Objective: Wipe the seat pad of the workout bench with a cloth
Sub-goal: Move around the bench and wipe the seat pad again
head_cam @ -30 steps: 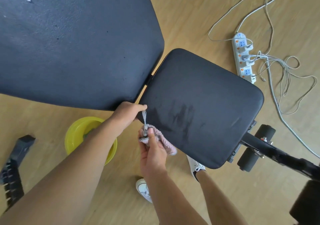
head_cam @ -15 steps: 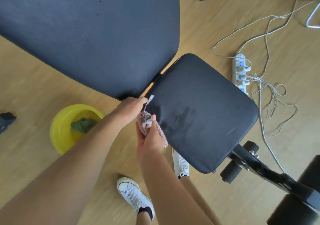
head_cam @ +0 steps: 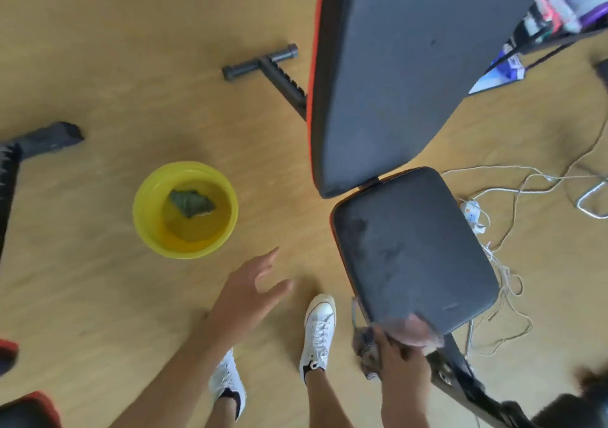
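Right hand (head_cam: 399, 360) closed around a pinkish cloth (head_cam: 416, 329), blurred, pressed on the near edge of the black seat pad (head_cam: 411, 250). Seat pad extends up and away from that hand, meeting the back pad (head_cam: 388, 75) beyond. Left hand (head_cam: 251, 292) empty, fingers spread, hovering over the floor (head_cam: 98, 49), apart from the bench. Yellow bowl (head_cam: 185, 209) with a dark rag (head_cam: 190, 202) sits up-left of the left hand. White shoes (head_cam: 318, 332) between the hands.

Bare floor (head_cam: 98, 49) lies open around my left hand (head_cam: 245, 291); yellow basin (head_cam: 144, 213) stands ahead, bench (head_cam: 394, 82) walls my right.
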`<action>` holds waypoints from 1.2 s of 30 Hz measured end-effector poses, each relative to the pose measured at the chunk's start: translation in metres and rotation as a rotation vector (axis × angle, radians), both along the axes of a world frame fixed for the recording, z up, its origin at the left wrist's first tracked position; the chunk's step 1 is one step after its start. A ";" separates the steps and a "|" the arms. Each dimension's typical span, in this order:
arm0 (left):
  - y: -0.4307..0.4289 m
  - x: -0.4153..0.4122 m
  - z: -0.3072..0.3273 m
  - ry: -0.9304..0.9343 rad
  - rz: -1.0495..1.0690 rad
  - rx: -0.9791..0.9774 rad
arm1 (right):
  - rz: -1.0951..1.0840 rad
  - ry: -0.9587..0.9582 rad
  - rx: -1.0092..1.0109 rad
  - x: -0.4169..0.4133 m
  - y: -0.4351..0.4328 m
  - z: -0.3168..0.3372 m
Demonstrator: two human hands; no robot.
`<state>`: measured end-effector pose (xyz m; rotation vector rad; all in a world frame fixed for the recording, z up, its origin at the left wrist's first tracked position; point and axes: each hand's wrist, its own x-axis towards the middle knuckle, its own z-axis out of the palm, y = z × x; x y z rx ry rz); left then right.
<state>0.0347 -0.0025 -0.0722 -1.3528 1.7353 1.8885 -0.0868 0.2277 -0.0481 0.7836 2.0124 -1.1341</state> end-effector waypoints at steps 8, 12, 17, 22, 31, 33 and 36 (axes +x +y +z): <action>-0.013 0.158 0.033 0.015 0.323 -0.032 | 1.066 0.084 -0.280 0.090 -0.182 0.011; -0.028 0.262 0.036 -0.113 0.345 -0.076 | 1.346 0.028 -0.448 0.182 -0.240 0.019; -0.051 0.400 0.046 -0.465 0.012 -0.098 | 1.734 0.480 -0.513 0.310 -0.256 0.004; -0.052 0.532 0.058 -0.638 -0.189 0.044 | 2.009 0.590 -0.476 0.417 -0.251 -0.043; 0.054 0.716 0.037 -0.731 0.097 0.212 | 2.912 0.787 -0.701 0.457 -0.097 -0.071; 0.095 0.725 0.021 -0.665 0.173 0.322 | 3.159 1.020 -1.047 0.433 -0.120 -0.077; 0.144 0.720 -0.002 -0.494 0.364 0.369 | 2.807 1.033 -0.819 0.418 -0.198 -0.073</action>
